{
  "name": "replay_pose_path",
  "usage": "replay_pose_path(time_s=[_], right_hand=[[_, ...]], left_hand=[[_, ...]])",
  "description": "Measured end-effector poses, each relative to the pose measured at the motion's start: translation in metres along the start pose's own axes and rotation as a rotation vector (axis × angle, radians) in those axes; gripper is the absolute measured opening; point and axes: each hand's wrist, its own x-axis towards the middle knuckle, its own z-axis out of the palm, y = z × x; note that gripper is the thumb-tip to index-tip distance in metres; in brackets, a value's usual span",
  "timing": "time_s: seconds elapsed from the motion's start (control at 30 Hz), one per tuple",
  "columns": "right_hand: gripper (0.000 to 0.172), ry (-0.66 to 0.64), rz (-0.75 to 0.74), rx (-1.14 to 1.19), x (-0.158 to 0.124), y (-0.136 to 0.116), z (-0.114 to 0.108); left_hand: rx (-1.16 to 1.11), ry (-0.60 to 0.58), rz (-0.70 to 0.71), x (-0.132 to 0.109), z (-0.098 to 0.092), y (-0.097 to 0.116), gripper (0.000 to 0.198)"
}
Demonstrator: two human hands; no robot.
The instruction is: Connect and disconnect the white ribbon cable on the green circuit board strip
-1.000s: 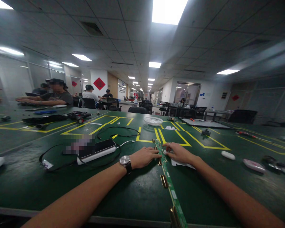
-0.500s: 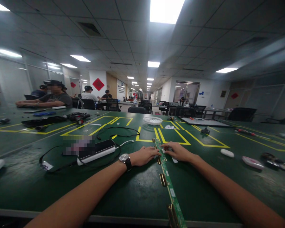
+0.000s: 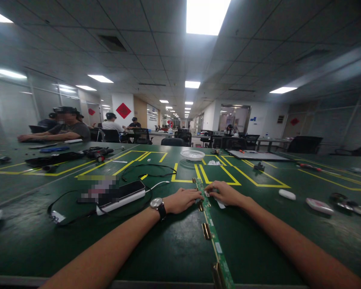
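A long, narrow green circuit board (image 3: pixel 214 237) lies lengthwise on the table, running from the near edge toward the middle. Several gold-coloured flaps (image 3: pixel 206 231) stick out along its left side. My left hand (image 3: pixel 180 200), below a wristwatch (image 3: pixel 157 204), grips the board's left edge near its far end, fingers together. Across from it, my right hand (image 3: pixel 224 192) has its bent fingertips pressed at the right edge, by a small white part (image 3: pixel 207 194). The fingertips partly hide what they touch. A white slip (image 3: pixel 221 204) lies under the right hand.
Left of my hands are a black-topped white device (image 3: pixel 122 196) and a dark cable (image 3: pixel 52 208). A white basket (image 3: pixel 192 155) stands farther back. To the right lie a white oval object (image 3: pixel 287 194) and a pink-white case (image 3: pixel 319 206). People sit at the left.
The camera view has shifted slightly. Both hands stay at the same part of the circuit board, with only small finger movement.
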Motion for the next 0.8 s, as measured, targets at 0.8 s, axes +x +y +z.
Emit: replay_pose_path(time_s=[0.8], right_hand=[[0.039,0.095,0.014,-0.047,-0.010,0.034,0.013]], left_hand=[[0.231,0.140,0.024,-0.005,0.000,0.000,0.029]])
